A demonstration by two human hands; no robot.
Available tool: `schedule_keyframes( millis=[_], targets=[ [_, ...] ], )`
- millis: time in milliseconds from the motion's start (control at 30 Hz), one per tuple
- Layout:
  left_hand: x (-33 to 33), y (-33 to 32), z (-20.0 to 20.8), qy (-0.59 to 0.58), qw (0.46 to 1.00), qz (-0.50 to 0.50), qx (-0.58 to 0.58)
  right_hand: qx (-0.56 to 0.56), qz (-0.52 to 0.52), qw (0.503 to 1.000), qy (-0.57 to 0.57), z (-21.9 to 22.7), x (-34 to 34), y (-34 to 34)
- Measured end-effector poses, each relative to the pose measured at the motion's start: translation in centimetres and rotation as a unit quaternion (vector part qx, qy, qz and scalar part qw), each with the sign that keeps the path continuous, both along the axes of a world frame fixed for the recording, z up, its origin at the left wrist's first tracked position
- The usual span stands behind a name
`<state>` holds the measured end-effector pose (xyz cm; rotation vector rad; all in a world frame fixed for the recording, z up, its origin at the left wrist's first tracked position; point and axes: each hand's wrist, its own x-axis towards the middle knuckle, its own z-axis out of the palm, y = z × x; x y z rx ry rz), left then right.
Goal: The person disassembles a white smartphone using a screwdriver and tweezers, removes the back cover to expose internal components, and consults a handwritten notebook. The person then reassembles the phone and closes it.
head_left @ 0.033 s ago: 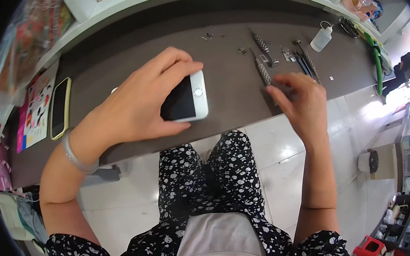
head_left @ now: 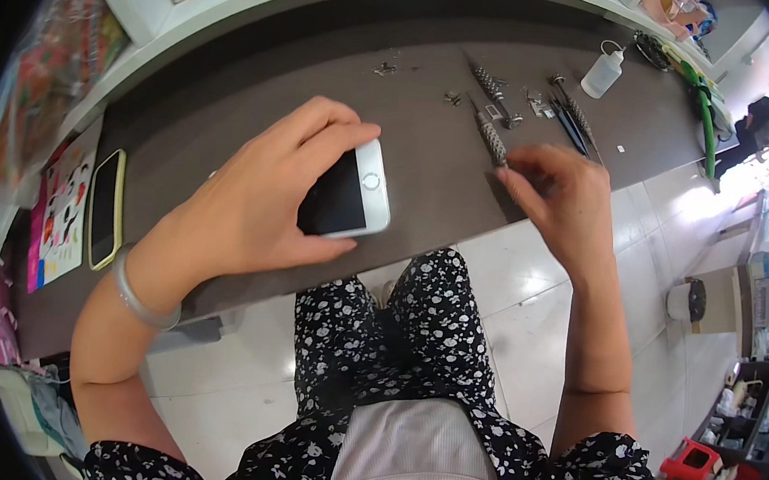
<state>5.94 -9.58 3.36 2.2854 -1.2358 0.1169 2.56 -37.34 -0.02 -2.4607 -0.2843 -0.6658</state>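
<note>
Spanning the white, rounded phone (head_left: 373,188) on the dark-brown tabletop (head_left: 437,176), the left hand (head_left: 265,182) is spread, while right of the phone the curled right hand (head_left: 567,195) meets a slim, textured metal tool (head_left: 490,141), pinch unclear; black screen (head_left: 338,202) apparently seated, small silvery parts (head_left: 539,105) farther right loose

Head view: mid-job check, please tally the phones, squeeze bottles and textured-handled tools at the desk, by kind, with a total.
Phones: 2 (white phone, yellow-cased phone)
Squeeze bottles: 1 (white bottle)
Textured-handled tools: 3 (near tool by the right hand, far tool beyond it, rightmost tool)
Total: 6
</note>
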Motion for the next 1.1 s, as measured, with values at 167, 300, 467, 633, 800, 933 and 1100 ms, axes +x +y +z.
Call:
schedule_keyframes(
  millis=[167,300,467,633,800,933,1100],
  targets=[
    [1.6,0.3,-1.4,0.053,0.998,-0.02,-0.001,0.006,-0.048,0.997,0.054,0.3,-0.9,0.4],
    [1.7,0.5,-2.1,0.056,0.998,-0.015,0.0,-0.013,-0.055,0.998,0.013,-0.5,-0.7,0.5],
    [1.6,0.8,-2.4,0.061,0.998,-0.004,-0.011,-0.012,-0.114,0.993,-0.042,-0.1,-0.2,-0.9],
    [2.1,0.6,-2.4,0.079,0.997,-0.002,-0.022,-0.075,-0.192,0.977,-0.045,-0.4,1.7,-5.2],
    [2.1,0.6,-2.6,0.097,0.995,0.01,-0.015,-0.089,-0.2,0.975,-0.033,-0.9,1.9,-5.5],
    [2.1,0.6,-2.6,0.112,0.993,0.005,-0.024,-0.046,-0.2,0.979,-0.018,-0.6,1.6,-5.9],
    [2.1,0.5,-2.5,0.109,0.994,0.002,-0.013,0.035,-0.238,0.968,-0.074,0.1,1.5,-9.1]
  ],
)
